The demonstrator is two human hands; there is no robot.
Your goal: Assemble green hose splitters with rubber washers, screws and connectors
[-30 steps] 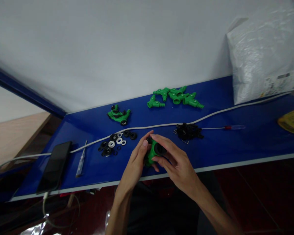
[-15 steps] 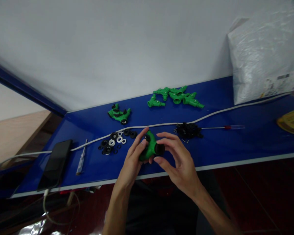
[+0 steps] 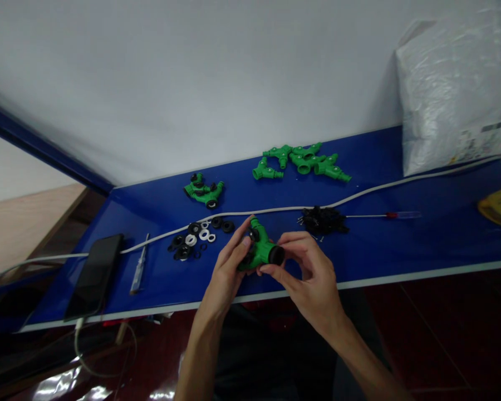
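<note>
Head camera: A person's left hand [image 3: 229, 266] closes thumb and fingers around a green Y-shaped connector [image 3: 262, 249], held above the near edge of a blue table [image 3: 379, 245]. The right hand [image 3: 311, 270] angles in from the right, fingers curled and partly parted beside the connector's black-ringed end; whether they grip it cannot be told. At far right, a white plastic package [image 3: 455, 83] bears a printed label [image 3: 486, 135], too small to read. A white wall [image 3: 234, 83] stands behind, dark red flooring [image 3: 421, 334] below.

A forked, black-ended green fitting [image 3: 264, 249] is held aslant.
</note>
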